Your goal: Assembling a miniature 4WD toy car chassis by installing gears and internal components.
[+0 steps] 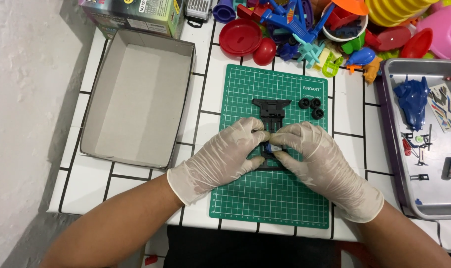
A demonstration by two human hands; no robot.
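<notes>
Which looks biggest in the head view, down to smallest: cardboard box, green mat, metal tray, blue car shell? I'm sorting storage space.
1. Green mat and cardboard box: close in size, too near to rank.
2. Metal tray: partly cut off by the frame edge, so unsure.
3. Blue car shell: clearly smallest.

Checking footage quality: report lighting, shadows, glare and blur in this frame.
Head view: even, soft light; faint shadows under the gloved left hand and right hand on the green cutting mat; mild sheen on the metal tray; focus sharp, no motion blur; slight wide-angle bend in the tile lines.
</notes>
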